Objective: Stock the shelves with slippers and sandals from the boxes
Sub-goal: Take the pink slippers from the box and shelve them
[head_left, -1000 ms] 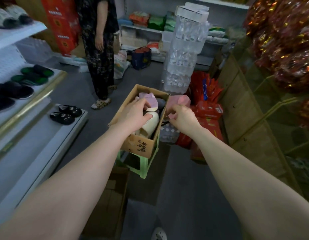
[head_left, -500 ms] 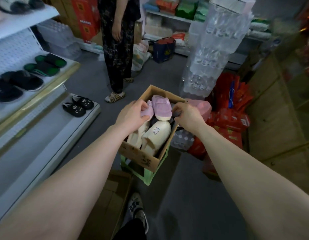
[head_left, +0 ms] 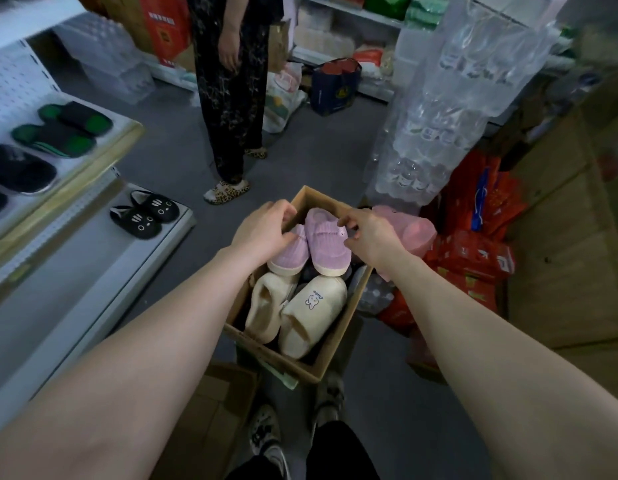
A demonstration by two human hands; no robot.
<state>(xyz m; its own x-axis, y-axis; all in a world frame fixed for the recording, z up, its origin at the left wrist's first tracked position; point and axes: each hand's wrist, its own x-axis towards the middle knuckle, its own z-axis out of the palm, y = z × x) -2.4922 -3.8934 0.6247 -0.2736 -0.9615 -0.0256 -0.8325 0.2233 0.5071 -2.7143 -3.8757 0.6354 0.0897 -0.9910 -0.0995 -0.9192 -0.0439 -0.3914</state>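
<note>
An open cardboard box (head_left: 321, 363) in front of me holds a pair of lilac slippers (head_left: 323, 242) on top and a pair of cream slippers (head_left: 311, 310) nearer me. My left hand (head_left: 262, 230) grips the left lilac slipper from its outer side. My right hand (head_left: 368, 233) pinches the toe end of the right lilac slipper. To the left stands a white shelf unit (head_left: 58, 271); its lower shelf carries black cat-face slippers (head_left: 146, 213), and the upper shelf carries green and black sandals (head_left: 61, 128) and dark slippers (head_left: 20, 169).
A person in dark patterned trousers (head_left: 231, 98) stands on the grey floor beyond the box. Stacked clear plastic packs (head_left: 449, 109), a pink item (head_left: 409, 230) and red packages (head_left: 473, 254) crowd the right. A flattened cardboard box (head_left: 210, 410) lies by my feet.
The view has come closer over the box. My right hand has moved from the pink item at the box's right rim onto the right lilac slipper; both lilac slippers now sit side by side.
</note>
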